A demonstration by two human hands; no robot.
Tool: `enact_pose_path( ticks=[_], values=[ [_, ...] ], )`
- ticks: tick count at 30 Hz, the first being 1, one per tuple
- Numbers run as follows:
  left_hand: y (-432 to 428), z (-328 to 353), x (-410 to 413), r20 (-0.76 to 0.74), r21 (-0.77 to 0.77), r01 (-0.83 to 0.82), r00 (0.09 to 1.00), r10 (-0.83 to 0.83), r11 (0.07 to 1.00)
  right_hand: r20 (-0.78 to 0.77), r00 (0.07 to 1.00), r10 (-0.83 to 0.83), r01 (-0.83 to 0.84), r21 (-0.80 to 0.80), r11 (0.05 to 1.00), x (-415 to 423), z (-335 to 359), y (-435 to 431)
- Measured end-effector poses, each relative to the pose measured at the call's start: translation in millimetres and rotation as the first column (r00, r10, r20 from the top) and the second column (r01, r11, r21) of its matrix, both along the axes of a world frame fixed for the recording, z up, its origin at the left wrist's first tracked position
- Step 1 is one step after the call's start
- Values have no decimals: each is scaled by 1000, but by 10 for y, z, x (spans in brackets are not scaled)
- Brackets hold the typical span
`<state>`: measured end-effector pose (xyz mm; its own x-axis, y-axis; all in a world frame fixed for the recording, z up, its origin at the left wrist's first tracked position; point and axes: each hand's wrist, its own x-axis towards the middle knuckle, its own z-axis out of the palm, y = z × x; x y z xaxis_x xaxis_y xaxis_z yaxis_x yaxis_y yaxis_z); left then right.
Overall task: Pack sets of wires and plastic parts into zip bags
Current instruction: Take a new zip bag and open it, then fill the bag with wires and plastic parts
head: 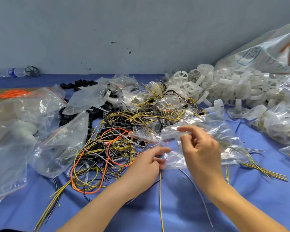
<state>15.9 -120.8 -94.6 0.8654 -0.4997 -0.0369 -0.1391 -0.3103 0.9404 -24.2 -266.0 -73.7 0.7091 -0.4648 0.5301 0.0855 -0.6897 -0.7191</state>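
Centre-right of the frame, my right hand (pixel 201 153) pinches the upper edge of a clear zip bag (pixel 224 133) between thumb and forefinger. My left hand (pixel 146 164) pinches its lower left corner. Tangled wires (pixel 107 148) lie just left, with white plastic wheels (pixel 224 86) at upper right.

Left hand (pixel 146 162), right hand (pixel 199 148): two; held zip bag (pixel 223 139): one; water bottle (pixel 15 72): one.

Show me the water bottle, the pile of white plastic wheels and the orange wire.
water bottle (pixel 13 72): head view, on its blue label.
pile of white plastic wheels (pixel 188 87): head view, on a spoked wheel.
orange wire (pixel 90 192): head view, on its loop's lowest bend.
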Motion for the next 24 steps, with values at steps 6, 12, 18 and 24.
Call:
enact_pose_path(
  ticks=[6, 12, 18, 24],
  values=[
    [16, -9, -30, 23, -30, 1, 1000, 0, 1000, -49, 998, 27, -32, -123, 992, -125, -47, -47],
    [470, 330, 242, 432, 49, -138, 896, 103, 989, -110, 990, 88, -108, -190, 976, -121, -63, -99],
    [823, 329, 637, 576, 208, -357, 797, 181, 911, -280, 958, 57, -138, -278, 950, -103, -42, -112],
    [598, 332, 764, 617, 273, -300, 783, 72, 914, -362, 931, 56, -265, -561, 784, -107, -1, -185]
  ],
)
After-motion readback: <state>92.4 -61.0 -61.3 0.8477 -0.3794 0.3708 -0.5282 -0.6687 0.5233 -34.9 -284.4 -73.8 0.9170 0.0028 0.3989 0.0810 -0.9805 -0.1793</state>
